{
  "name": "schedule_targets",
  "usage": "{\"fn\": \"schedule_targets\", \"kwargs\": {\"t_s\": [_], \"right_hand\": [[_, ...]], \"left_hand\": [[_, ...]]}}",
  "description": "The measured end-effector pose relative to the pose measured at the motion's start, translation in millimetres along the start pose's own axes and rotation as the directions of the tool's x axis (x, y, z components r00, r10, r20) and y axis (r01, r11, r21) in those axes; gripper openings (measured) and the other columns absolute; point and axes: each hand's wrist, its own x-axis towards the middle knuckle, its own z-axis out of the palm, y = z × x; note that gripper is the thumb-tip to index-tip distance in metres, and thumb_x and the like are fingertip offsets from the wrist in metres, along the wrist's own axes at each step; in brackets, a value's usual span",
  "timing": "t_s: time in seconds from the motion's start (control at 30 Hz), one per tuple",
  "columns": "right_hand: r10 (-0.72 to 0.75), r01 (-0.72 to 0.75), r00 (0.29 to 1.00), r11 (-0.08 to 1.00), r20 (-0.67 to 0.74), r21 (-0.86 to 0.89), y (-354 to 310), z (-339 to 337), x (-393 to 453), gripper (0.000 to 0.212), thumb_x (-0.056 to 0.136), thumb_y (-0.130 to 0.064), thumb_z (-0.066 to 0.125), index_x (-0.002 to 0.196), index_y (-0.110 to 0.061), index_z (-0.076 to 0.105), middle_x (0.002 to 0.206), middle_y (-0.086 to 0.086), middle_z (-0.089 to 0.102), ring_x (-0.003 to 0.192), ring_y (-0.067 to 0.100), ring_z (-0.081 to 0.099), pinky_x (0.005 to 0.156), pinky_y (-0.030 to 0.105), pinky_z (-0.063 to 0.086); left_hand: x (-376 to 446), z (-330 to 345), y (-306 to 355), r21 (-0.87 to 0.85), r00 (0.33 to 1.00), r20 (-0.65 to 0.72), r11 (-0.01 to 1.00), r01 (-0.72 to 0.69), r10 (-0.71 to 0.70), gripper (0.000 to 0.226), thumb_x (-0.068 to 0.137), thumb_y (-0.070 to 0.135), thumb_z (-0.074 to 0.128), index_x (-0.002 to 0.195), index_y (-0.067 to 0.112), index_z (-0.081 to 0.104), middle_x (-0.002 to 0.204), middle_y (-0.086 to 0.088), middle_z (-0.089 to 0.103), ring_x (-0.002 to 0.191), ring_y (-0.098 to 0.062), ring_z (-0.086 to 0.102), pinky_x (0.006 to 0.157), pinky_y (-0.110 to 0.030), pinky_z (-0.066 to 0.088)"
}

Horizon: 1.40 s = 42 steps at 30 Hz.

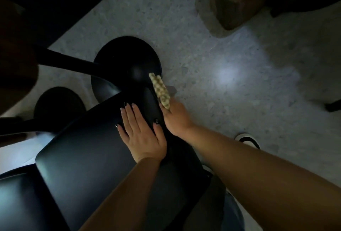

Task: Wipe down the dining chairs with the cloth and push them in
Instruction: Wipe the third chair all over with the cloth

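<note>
Pressing left hand point(141, 134) flat on chair point(88, 157); right hand point(176, 118) gripping cloth point(160, 88)

A dim dining area, likely a home or café. Black pedestal chairs show it: one round base point(127, 59) lies just beyond the fingers point(129, 112), another base point(59, 101) off to their left, on speckled terrazzo floor point(203, 64), with a wooden leg point(232, 3) farther ahead.

Dim, glare patch on floor point(228, 75), edges dark, wide-angle warp.
</note>
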Motion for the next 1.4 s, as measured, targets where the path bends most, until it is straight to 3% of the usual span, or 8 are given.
{"fn": "schedule_targets", "kwargs": {"t_s": [0.17,0.37,0.5,0.73,0.87,1.03,1.2,1.4], "right_hand": [[0.151,-0.162,0.978,0.984,0.140,0.070,35.9,-17.6,-75.0,0.031,0.102,-0.015,0.041,0.123,0.003,0.056,0.113,0.010,0.057,0.107,0.021,0.054,0.097,0.025,0.040],[0.315,-0.310,0.944,0.949,0.101,-0.055,1.0,-48.4,-130.7,0.032,0.102,-0.022,0.041,0.102,0.001,0.063,0.095,0.020,0.066,0.088,0.029,0.063,0.067,0.023,0.044],[0.218,-0.223,0.972,0.973,0.087,0.060,-73.5,-48.9,-166.5,0.032,0.102,-0.028,0.041,0.128,-0.018,0.056,0.124,-0.003,0.058,0.110,0.013,0.055,0.091,0.022,0.041],[-0.129,0.133,0.962,0.991,0.239,0.002,-185.5,-36.7,-246.0,0.028,0.100,-0.027,0.045,0.123,-0.022,0.059,0.106,-0.014,0.063,0.101,-0.002,0.058,0.090,0.013,0.046],[-0.335,0.523,0.824,0.758,0.457,-0.388,-209.4,-27.5,-284.0,0.023,0.099,-0.033,0.041,0.093,-0.023,0.060,0.086,-0.011,0.057,0.087,0.011,0.055,0.080,0.030,0.045],[-0.322,0.724,0.688,0.355,0.650,-0.591,-190.9,9.2,-327.8,0.030,0.094,-0.034,0.034,0.098,-0.025,0.063,0.089,-0.008,0.065,0.087,0.016,0.060,0.089,0.031,0.042],[0.240,0.548,0.750,0.299,0.617,-0.782,-146.3,70.4,-345.8,0.030,0.098,-0.031,0.038,0.111,-0.015,0.060,0.112,0.006,0.061,0.094,0.028,0.059,0.069,0.032,0.043],[0.649,0.585,0.601,0.039,0.465,-0.810,-124.3,106.2,-334.2,0.037,0.100,-0.020,0.038,0.128,-0.002,0.054,0.134,0.016,0.053,0.118,0.030,0.054,0.087,0.029,0.041]], "left_hand": [[0.3,-8.5,3.6,-0.020,0.998,0.058,1.000,0.021,-0.020,0.075,0.091,0.040,0.029,0.155,0.003,0.014,0.163,-0.015,0.014,0.151,-0.028,0.005,0.119,-0.054,0.006],[8.2,-52.0,7.7,-0.232,0.936,0.344,0.959,0.162,-0.075,0.066,0.103,0.033,0.033,0.157,0.014,-0.001,0.165,-0.004,-0.006,0.151,-0.019,-0.011,0.122,-0.047,-0.003],[-2.5,-122.0,1.9,-0.532,0.883,0.463,0.771,0.350,-0.082,0.067,0.105,0.026,0.039,0.157,0.020,-0.002,0.165,0.000,0.000,0.151,-0.016,-0.001,0.122,-0.031,0.006],[-84.3,-234.4,-28.4,-0.660,0.839,0.521,0.549,0.513,-0.157,0.067,0.105,0.034,0.038,0.158,0.023,-0.001,0.164,0.004,0.010,0.150,-0.016,0.014,0.111,-0.022,0.015],[-141.3,-252.4,-64.3,-0.588,0.767,0.617,0.546,0.597,-0.175,0.067,0.102,0.038,0.042,0.157,0.022,0.008,0.156,-0.002,0.035,0.138,-0.019,0.039,0.106,-0.026,0.031],[-190.2,-244.0,-115.9,-0.164,0.460,0.876,0.809,0.565,-0.144,0.057,0.095,0.044,0.034,0.133,0.008,0.054,0.137,-0.015,0.055,0.123,-0.030,0.053,0.102,-0.034,0.042],[-224.4,-198.6,-144.0,-0.013,0.334,0.939,0.960,0.278,-0.084,0.042,0.106,0.031,0.036,0.133,0.005,0.055,0.137,-0.014,0.054,0.120,-0.029,0.053,0.098,-0.033,0.036],[-264.8,-161.7,-159.7,-0.115,0.363,0.932,0.951,0.286,0.004,0.044,0.105,0.033,0.033,0.142,0.014,0.047,0.151,-0.007,0.043,0.131,-0.029,0.045,0.111,-0.039,0.031]]}}
